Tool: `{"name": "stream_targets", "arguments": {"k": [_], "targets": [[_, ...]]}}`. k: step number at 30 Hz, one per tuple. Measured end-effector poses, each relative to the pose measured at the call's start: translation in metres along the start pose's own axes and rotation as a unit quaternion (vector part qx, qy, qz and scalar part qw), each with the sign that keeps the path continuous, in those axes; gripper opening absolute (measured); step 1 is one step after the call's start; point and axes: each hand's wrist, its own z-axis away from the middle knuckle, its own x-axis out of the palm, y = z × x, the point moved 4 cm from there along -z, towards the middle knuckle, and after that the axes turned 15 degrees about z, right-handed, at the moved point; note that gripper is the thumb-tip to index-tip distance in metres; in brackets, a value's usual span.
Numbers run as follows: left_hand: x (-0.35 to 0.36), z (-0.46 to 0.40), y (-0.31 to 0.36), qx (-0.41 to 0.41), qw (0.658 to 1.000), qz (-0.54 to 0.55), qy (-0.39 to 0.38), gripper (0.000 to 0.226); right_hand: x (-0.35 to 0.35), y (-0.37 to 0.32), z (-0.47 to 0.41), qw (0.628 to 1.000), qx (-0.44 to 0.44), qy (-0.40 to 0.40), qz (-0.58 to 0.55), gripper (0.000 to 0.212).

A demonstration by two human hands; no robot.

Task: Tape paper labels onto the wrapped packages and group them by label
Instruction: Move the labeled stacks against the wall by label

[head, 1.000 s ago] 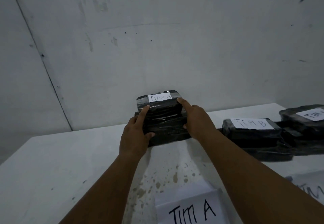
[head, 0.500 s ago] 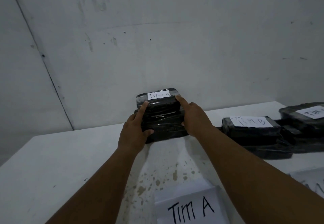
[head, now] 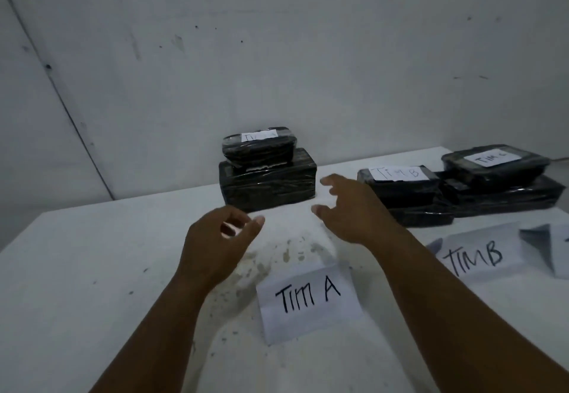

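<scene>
Both hands, left [head: 215, 238] and right [head: 348, 208], hover empty, fingers loosely curled, between the stacked packages [head: 268, 174] and the "TIM A" sign [head: 308, 297] on the desk [head: 77, 269].

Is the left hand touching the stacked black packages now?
Apart. In the head view, white table shows between the left hand and the stacked black packages.

Both hands have let go of the stack of two black packages [head: 267, 174] they were gripping a second ago. The left hand [head: 215, 238] and the right hand [head: 351, 208] have pulled back toward the person and now hover above the table [head: 77, 269] with fingers spread loose, apart from the stack. The view has tipped down, so a "TIM B" sign [head: 474, 255] now shows in full.
</scene>
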Motion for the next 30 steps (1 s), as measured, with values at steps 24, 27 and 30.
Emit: {"name": "stream_targets", "arguments": {"k": [24, 27, 30], "targets": [[0.004, 0.098, -0.015, -0.119, 0.99, -0.047, -0.056, 0.049, 0.034, -0.006, 0.111, 0.998, 0.061, -0.012, -0.028, 0.04], [-0.003, 0.096, -0.009, -0.115, 0.992, -0.056, -0.011, 0.059, 0.026, -0.004, 0.109, 0.997, 0.062, -0.02, -0.037, 0.047], [-0.006, 0.088, 0.007, -0.071, 0.994, -0.07, 0.051, 0.063, 0.007, 0.0, 0.103, 0.997, 0.059, 0.015, -0.041, 0.051]]}}
